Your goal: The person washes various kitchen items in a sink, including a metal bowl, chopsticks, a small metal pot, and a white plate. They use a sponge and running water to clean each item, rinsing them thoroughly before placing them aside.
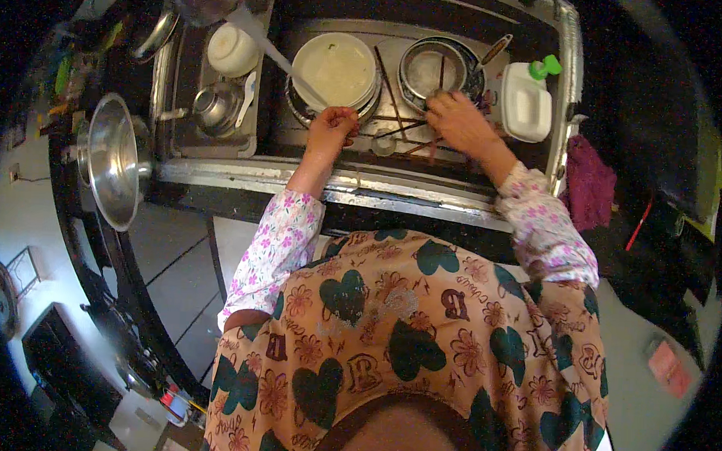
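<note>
My left hand [332,135] is at the near rim of a pale round bowl [333,61], its fingers curled closed; what they hold, if anything, is hidden. A stream of water [264,43] slants down from the upper left toward this hand. That bowl rests on other round dishes in the sink. My right hand [461,126] bends its fingers down at the near side of a metal pot [435,69]. Something dark shows at the fingertips, too small to name. Several dark chopsticks [391,91] lie between the hands, beside a small clear round item [384,142].
On the left drainboard stand a white bowl [233,49], a metal cup [216,109] and a white spoon [246,98]. A large steel basin [113,161] is further left. Right are a white container [526,112], a green-topped bottle [545,67] and a purple cloth [589,182].
</note>
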{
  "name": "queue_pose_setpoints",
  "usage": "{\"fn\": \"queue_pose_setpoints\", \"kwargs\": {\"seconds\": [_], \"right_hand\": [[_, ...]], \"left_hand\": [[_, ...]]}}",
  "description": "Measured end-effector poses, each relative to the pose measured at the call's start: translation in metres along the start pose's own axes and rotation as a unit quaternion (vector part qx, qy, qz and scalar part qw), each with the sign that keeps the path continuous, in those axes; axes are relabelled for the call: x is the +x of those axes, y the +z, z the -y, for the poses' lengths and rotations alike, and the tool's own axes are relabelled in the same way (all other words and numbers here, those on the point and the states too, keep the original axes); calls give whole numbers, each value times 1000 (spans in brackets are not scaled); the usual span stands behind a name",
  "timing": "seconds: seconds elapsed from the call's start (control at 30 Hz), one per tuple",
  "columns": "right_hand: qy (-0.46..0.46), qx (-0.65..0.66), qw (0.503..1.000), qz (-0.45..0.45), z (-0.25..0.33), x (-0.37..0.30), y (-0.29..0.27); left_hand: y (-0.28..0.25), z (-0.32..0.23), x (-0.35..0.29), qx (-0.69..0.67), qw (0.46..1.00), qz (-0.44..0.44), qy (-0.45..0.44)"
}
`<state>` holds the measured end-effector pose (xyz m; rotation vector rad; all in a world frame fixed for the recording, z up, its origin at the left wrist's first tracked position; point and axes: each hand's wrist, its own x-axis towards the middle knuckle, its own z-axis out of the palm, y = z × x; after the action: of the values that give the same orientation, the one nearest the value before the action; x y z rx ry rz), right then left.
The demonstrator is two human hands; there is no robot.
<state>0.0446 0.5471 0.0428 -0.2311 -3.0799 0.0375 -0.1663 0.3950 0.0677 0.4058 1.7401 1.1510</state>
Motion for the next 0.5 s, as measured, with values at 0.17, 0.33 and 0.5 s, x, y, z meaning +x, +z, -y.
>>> {"fn": "queue_pose_setpoints", "kwargs": {"seconds": [0.17, 0.33, 0.5], "right_hand": [[39, 74, 988, -133, 8, 12, -63], [99, 162, 975, -115, 46, 25, -60], [182, 327, 919, -124, 83, 47, -50]], "left_hand": [[-13, 1, -4, -112, 993, 17, -14], [-2, -18, -23, -326, 943, 64, -11], [1, -26, -27, -312, 940, 78, 110]]}}
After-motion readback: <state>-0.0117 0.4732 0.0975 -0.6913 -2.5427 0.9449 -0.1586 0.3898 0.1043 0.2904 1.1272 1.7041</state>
